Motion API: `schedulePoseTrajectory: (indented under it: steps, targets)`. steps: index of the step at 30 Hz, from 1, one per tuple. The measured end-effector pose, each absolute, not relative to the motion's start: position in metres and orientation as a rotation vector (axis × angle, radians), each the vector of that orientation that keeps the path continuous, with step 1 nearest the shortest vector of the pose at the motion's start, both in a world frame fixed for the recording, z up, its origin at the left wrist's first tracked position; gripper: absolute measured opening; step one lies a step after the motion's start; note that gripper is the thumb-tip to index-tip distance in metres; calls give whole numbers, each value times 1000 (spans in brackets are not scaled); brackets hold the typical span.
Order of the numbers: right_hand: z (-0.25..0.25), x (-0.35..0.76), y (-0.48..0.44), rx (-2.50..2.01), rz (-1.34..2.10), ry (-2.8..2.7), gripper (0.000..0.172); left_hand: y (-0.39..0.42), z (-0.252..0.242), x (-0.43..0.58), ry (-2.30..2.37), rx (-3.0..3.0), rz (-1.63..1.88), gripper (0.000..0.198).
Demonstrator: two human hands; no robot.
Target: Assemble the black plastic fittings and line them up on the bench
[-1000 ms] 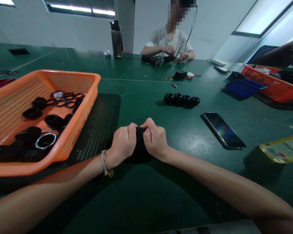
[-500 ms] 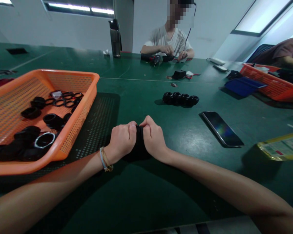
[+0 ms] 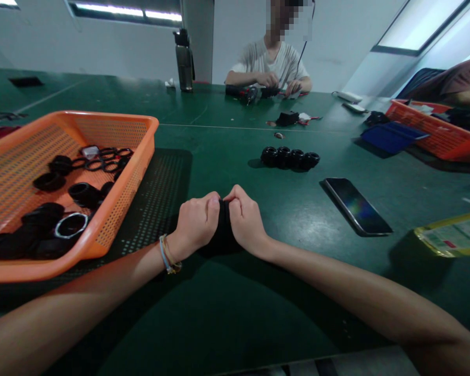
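My left hand (image 3: pixel 196 222) and my right hand (image 3: pixel 246 219) are both closed around one black round part (image 3: pixel 223 227), held between them just above the green table (image 3: pixel 227 308). Most of the part is hidden by my fingers. A bracelet sits on my left wrist. To my left stands an orange basket (image 3: pixel 129 177) holding several black rings and threaded parts, one with a silvery rim. A row of several assembled black parts (image 3: pixel 290 158) lies on the table beyond my hands.
A dark phone (image 3: pixel 356 205) lies to the right, with a yellow-edged tray (image 3: pixel 450 237) further right. Across the table a person works with small parts; a metal bottle (image 3: pixel 184 61) stands nearby. Another person, an orange basket (image 3: pixel 438 136) and a blue tray (image 3: pixel 391 137) are at the far right.
My hands have stayed clasped on the black part, shifting only slightly up and left in view. The basket and the row of parts have not moved.
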State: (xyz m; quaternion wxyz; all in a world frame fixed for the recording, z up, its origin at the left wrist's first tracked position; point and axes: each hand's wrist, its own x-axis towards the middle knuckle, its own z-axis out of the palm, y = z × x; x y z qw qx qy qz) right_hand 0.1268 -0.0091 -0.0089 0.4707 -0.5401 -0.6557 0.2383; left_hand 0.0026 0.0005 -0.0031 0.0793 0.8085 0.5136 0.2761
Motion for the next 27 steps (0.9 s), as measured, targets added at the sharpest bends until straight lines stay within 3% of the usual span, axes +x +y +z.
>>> schedulePoseTrajectory:
  steps: [15,27]
  targets:
    - [-13,148,5,-930,-169,-1974,21,4,-9,7,1226,1789,1088,40]
    - [-14,144,1,-975,-205,-2033,26,-1,-8,9,1357,1863,981,40]
